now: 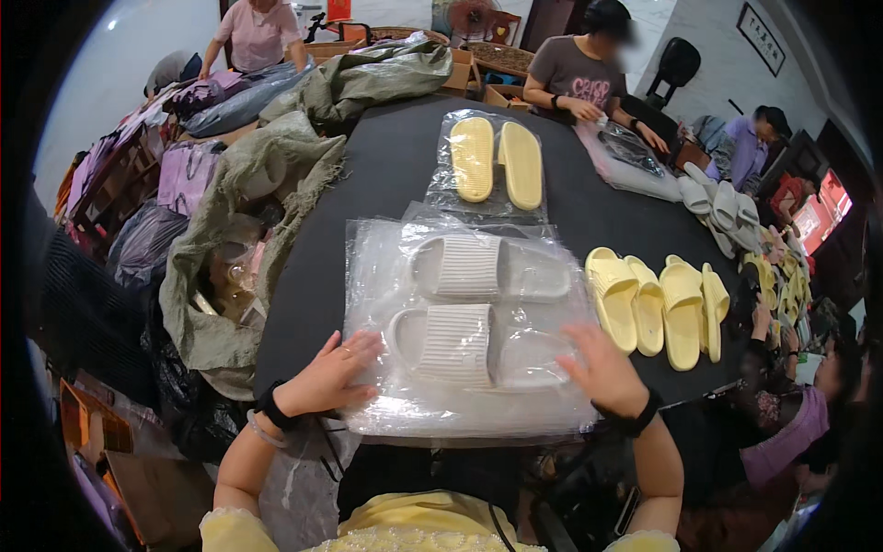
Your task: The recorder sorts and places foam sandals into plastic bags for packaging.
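On the near side of the round black table (368, 175) lay a stack of clear plastic bags (386, 276), the top one holding a pair of white ribbed slippers (460, 304) side by side. Smoothing it well seemed to call for pressing flat from both edges at once, so the slippers stayed square inside. Loose yellow slippers (648, 304) sat just right of the stack. Both forearms came in from the near edge; the left hand (333, 375) and right hand (600, 368) rested palm-down on the bag, fingers spread, gripping nothing.
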A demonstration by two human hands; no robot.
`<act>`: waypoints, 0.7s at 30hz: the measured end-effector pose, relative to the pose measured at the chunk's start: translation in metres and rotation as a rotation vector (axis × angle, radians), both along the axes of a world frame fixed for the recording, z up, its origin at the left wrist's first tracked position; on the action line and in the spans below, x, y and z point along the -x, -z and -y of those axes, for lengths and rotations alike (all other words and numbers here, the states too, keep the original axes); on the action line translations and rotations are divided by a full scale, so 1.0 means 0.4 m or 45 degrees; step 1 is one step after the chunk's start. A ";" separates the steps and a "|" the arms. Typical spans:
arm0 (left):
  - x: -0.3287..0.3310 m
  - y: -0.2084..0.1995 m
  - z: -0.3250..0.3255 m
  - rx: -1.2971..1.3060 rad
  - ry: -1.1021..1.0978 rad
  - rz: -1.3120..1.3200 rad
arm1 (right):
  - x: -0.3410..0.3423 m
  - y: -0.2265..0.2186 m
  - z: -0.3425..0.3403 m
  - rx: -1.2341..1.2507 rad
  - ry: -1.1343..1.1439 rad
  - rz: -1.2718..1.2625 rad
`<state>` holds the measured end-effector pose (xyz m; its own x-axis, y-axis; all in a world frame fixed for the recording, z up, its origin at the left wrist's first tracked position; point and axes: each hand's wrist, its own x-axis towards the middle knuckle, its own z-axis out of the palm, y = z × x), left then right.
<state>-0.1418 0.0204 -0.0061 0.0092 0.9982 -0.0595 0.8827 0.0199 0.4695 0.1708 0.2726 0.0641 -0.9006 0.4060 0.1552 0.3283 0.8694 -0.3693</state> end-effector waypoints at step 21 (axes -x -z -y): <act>-0.094 -0.035 0.007 -0.523 -0.980 0.697 | 0.110 -0.046 -0.429 1.157 0.426 -0.858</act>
